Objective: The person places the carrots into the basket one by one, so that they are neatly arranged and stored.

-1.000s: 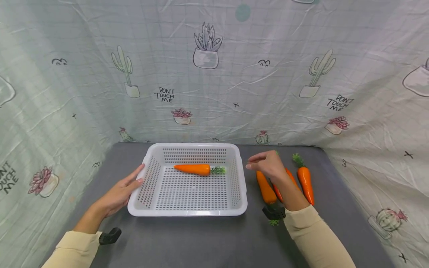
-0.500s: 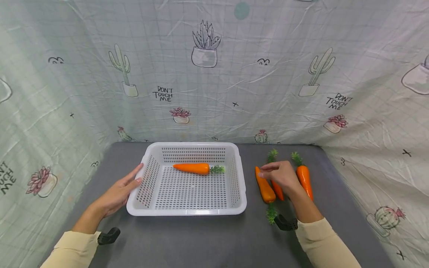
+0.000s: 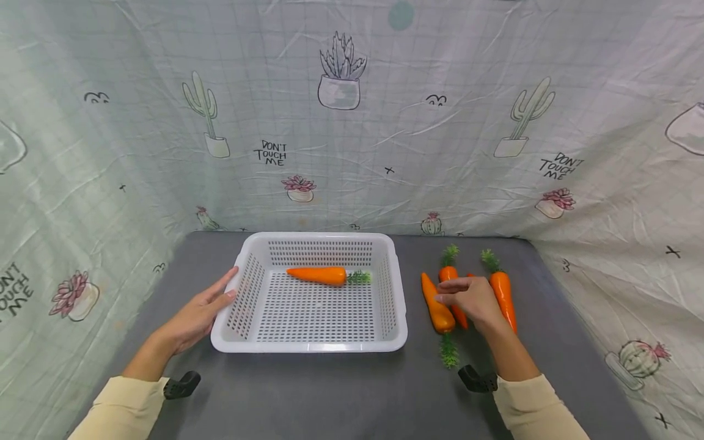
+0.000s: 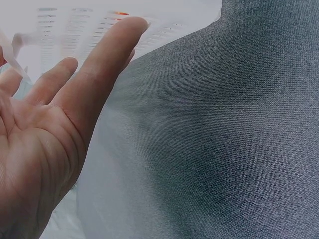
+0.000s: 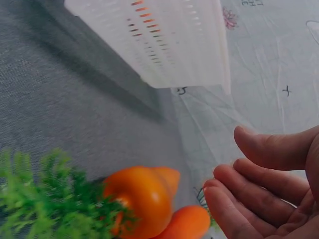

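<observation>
Left hand (image 3: 192, 318) touching basket (image 3: 308, 348), right hand (image 3: 474, 299) over carrots (image 3: 440, 316)

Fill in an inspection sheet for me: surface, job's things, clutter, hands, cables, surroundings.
Surface: dark grey tabletop.
Job's things: white basket, upright, one carrot lying inside; three loose carrots lie to its right, and an orange tip shows behind the right hand.
Clutter: nothing seen.
Hands: left hand touches the basket's left side; right hand is over the loose carrots, holding nothing.
Cables: nothing seen.
Surroundings: plant-printed curtain; black device at each wrist.
</observation>
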A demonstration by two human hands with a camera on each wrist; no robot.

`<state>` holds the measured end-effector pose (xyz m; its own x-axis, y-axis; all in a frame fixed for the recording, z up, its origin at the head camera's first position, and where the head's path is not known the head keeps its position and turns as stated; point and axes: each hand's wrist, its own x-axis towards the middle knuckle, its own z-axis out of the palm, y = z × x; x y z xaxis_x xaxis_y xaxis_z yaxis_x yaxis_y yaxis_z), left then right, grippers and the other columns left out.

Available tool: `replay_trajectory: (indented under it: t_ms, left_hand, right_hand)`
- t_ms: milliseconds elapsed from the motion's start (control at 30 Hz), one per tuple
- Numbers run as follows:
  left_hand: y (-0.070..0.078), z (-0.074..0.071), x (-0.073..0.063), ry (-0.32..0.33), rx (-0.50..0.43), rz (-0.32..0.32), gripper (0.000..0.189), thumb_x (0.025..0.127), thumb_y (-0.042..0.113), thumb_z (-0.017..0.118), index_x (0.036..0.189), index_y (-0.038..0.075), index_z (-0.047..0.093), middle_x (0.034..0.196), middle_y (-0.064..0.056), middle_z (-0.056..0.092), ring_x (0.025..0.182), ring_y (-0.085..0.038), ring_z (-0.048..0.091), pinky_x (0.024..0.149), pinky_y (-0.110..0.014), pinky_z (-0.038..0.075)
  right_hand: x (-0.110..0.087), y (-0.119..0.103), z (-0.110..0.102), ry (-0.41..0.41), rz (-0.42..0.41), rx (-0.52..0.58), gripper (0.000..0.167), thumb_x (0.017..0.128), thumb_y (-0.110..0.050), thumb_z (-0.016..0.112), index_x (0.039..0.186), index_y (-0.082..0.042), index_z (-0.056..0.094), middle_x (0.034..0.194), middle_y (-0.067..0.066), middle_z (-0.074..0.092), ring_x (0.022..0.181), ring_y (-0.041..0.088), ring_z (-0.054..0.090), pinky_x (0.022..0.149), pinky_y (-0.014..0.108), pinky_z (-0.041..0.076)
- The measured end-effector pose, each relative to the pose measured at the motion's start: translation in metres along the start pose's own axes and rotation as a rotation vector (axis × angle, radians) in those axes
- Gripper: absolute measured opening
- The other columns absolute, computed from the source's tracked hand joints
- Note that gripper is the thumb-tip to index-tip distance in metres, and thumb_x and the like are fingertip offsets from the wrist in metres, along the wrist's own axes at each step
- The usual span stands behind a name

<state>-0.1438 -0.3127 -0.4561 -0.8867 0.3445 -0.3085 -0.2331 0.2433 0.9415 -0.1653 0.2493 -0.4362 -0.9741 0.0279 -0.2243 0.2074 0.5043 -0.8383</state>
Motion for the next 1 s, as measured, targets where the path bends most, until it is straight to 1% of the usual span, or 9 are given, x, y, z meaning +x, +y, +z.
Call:
replay_trajectory:
  t_ms: [100,200,333,433,533,733,833,1000]
  left_hand:
    - [0.0,0.0,0.0,0.003,-0.006,0.0,0.07,0.112,0.043,0.044,0.166,0.045,-0.002,0.174,-0.022,0.011,0.142,-0.034,0.048,0.096,-0.048,0.056]
    - [0.0,0.001,0.0,0.009,-0.005,-0.003,0.07,0.112,0.044,0.044,0.166,0.045,-0.001,0.174,-0.021,0.01,0.142,-0.034,0.047,0.096,-0.048,0.056]
    - [0.002,0.002,0.0,0.012,-0.005,-0.009,0.071,0.112,0.044,0.044,0.166,0.045,-0.001,0.175,-0.021,0.01,0.144,-0.036,0.045,0.096,-0.048,0.056]
    - [0.002,0.002,0.0,0.012,-0.004,-0.017,0.071,0.112,0.044,0.044,0.166,0.045,-0.002,0.175,-0.021,0.01,0.144,-0.037,0.045,0.096,-0.048,0.056]
    - [0.002,0.002,0.0,0.016,-0.004,-0.023,0.071,0.112,0.045,0.044,0.166,0.045,-0.002,0.175,-0.021,0.01,0.144,-0.037,0.046,0.096,-0.049,0.057]
    - [0.003,0.003,0.002,0.006,-0.004,-0.01,0.071,0.112,0.043,0.043,0.166,0.043,-0.003,0.175,-0.021,0.009,0.145,-0.04,0.044,0.096,-0.05,0.057]
    - [0.002,0.003,0.002,0.008,0.006,-0.008,0.071,0.112,0.044,0.043,0.166,0.043,-0.003,0.175,-0.021,0.009,0.145,-0.043,0.044,0.095,-0.051,0.057]
    - [0.002,0.003,0.0,0.013,0.011,-0.013,0.071,0.112,0.044,0.042,0.166,0.043,-0.004,0.175,-0.022,0.008,0.146,-0.043,0.042,0.096,-0.05,0.057]
  right_hand:
    - [-0.002,0.007,0.001,0.011,-0.015,-0.011,0.042,0.091,-0.018,0.082,0.127,0.002,0.072,0.125,0.019,0.075,0.107,0.026,0.073,0.098,0.045,0.057]
    - [-0.005,0.014,0.004,0.031,-0.039,-0.014,0.045,0.091,-0.018,0.082,0.128,0.002,0.071,0.127,0.02,0.074,0.113,0.032,0.071,0.097,0.044,0.058]
    - [-0.01,0.024,0.008,0.061,-0.06,-0.051,0.049,0.09,-0.02,0.082,0.132,0.001,0.069,0.132,0.021,0.071,0.121,0.038,0.068,0.094,0.044,0.058]
    - [-0.011,0.03,0.014,0.069,-0.05,-0.056,0.052,0.089,-0.019,0.083,0.135,0.0,0.068,0.137,0.021,0.069,0.127,0.039,0.065,0.098,0.047,0.057]
    - [-0.011,0.034,0.019,0.063,-0.044,-0.031,0.057,0.089,-0.019,0.084,0.139,0.0,0.064,0.142,0.022,0.065,0.132,0.039,0.062,0.104,0.048,0.054]
    - [-0.012,0.038,0.025,0.041,-0.044,-0.023,0.068,0.089,-0.02,0.085,0.147,0.001,0.056,0.15,0.023,0.058,0.14,0.041,0.055,0.112,0.052,0.047]
    - [-0.011,0.04,0.028,0.026,-0.046,-0.044,0.072,0.088,-0.021,0.085,0.148,0.002,0.054,0.152,0.024,0.056,0.141,0.042,0.054,0.113,0.054,0.046]
    - [-0.007,0.043,0.034,0.021,-0.064,-0.149,0.075,0.085,-0.022,0.088,0.148,0.002,0.054,0.149,0.025,0.058,0.136,0.043,0.057,0.11,0.057,0.047]
